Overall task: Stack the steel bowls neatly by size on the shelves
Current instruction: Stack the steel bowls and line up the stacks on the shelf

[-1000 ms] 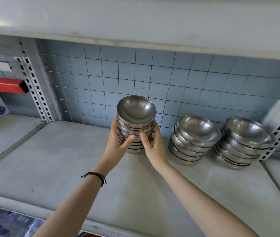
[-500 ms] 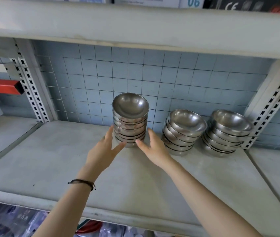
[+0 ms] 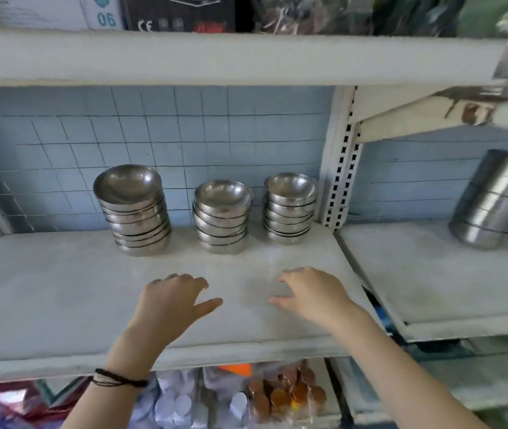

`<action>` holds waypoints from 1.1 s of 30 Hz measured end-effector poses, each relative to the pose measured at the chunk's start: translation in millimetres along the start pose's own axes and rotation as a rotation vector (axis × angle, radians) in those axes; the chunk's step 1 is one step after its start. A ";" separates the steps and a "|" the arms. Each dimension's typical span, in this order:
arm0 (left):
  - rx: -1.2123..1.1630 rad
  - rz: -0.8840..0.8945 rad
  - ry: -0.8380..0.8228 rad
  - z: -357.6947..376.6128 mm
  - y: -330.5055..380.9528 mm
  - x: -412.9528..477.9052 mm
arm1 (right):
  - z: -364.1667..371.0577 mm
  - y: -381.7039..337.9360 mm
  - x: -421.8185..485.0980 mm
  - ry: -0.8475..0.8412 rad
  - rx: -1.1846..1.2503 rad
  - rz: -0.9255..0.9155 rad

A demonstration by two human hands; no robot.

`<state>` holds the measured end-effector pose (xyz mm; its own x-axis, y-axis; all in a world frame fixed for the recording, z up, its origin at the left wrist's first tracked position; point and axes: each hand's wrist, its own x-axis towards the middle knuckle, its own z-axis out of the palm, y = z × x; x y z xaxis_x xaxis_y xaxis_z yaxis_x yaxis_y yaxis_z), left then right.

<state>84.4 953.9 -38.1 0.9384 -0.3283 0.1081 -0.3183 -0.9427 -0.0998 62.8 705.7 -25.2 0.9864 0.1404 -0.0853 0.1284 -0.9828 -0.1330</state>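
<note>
Three stacks of steel bowls stand in a row at the back of the grey shelf (image 3: 45, 292). The left stack (image 3: 135, 212) is the tallest and widest, the middle stack (image 3: 221, 218) is lower, and the right stack (image 3: 290, 209) is the narrowest, beside the upright post. My left hand (image 3: 172, 301) hovers over the front part of the shelf with fingers loosely curled and holds nothing. My right hand (image 3: 311, 292) hovers likewise, a little to the right, also holding nothing. Both hands are well in front of the stacks.
A slotted white upright (image 3: 339, 181) divides this shelf from the neighbouring one, where a stack of steel canisters (image 3: 497, 199) leans. Boxes stand on the shelf above (image 3: 215, 57). Bagged goods (image 3: 277, 394) fill the shelf below.
Both hands have let go of the left stack and drawn back toward the shelf's front. The camera has pulled back and turned right, showing the neighbouring shelf.
</note>
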 end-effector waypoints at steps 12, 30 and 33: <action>-0.117 0.228 0.045 -28.4 255.2 22.4 | -33.5 194.2 -143.1 0.026 0.034 0.151; -1.008 0.198 0.123 -33.4 455.5 199.5 | -61.9 400.1 -98.7 0.644 0.623 0.368; -1.074 0.156 0.134 -32.1 476.9 232.3 | -69.0 445.9 -82.5 0.664 0.615 0.402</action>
<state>146.3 426.2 -28.8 0.8761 -0.3908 0.2823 -0.4447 -0.4291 0.7862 45.8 247.6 -9.3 0.8264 -0.4707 0.3091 -0.1192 -0.6828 -0.7208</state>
